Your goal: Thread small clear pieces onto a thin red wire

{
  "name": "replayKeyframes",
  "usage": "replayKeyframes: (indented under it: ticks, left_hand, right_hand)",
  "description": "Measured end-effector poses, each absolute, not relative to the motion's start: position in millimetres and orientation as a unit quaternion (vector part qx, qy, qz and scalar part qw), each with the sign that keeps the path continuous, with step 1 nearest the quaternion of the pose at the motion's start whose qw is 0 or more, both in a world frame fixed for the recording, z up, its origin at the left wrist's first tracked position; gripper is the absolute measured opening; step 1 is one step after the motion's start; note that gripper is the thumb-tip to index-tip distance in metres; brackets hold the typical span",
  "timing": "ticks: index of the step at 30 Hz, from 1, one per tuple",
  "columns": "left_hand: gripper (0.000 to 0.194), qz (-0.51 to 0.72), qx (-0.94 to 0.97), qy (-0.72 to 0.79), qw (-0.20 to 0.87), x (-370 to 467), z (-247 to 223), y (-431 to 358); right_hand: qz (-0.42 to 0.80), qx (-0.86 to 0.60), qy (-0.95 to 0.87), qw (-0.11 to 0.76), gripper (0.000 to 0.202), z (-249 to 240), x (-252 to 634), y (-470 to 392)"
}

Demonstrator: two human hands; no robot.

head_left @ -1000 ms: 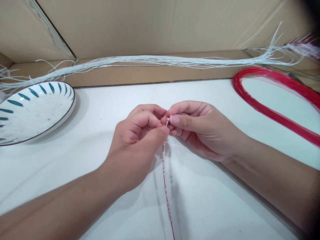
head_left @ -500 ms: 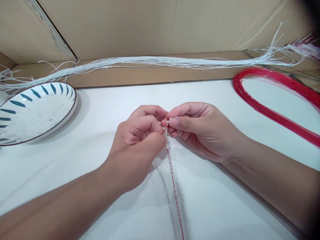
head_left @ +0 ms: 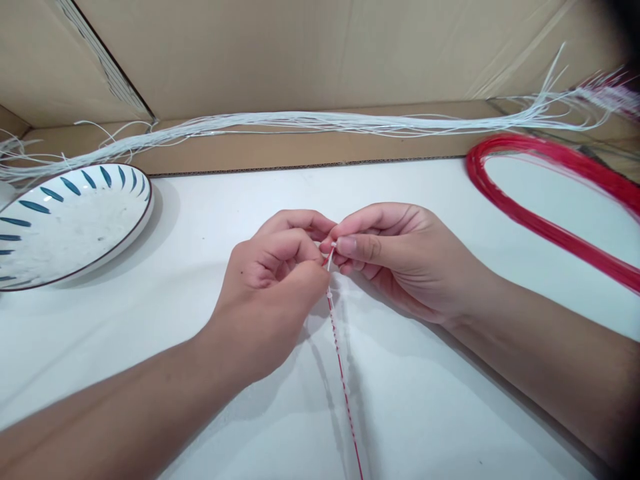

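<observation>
In the middle of the view both hands meet over the white table (head_left: 430, 393). My left hand (head_left: 283, 273) is closed, its thumb and fingers pinching a red and white cord (head_left: 341, 363) near its top end. My right hand (head_left: 395, 250) pinches a small white bit (head_left: 334, 245) at that end between thumb and index finger; it looks like a bead or knot. The cord hangs down toward me, red with small white pieces along it. Fingertips partly hide where the red and white strands join.
A white plate (head_left: 143, 223) with dark blue-green leaf strokes stands at the left, with small whitish grains in it. Behind, a bundle of white cords (head_left: 310, 122) lies along a cardboard ledge (head_left: 280, 157). At the right lies a coil of red cord (head_left: 545, 237).
The hanging cord has swung slightly to the left. My left hand has shifted a little left; the right hand keeps its pinch almost in place.
</observation>
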State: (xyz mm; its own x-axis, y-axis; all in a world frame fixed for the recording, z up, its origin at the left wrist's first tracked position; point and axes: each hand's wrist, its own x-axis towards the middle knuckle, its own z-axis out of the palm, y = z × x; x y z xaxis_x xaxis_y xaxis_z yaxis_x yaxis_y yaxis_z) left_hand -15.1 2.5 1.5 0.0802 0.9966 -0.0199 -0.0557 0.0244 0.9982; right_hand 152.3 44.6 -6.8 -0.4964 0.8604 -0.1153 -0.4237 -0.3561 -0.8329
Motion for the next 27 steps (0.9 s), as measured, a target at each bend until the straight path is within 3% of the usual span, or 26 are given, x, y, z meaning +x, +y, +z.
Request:
replayKeyframes:
  ticks: [27]
  left_hand:
    - [0.021,0.426,0.518,0.522,0.527,-11.8,5.6,3.1]
  right_hand:
    - [0.725,-0.297,-0.414,0.463,0.021,-9.5,153.6,43.1]
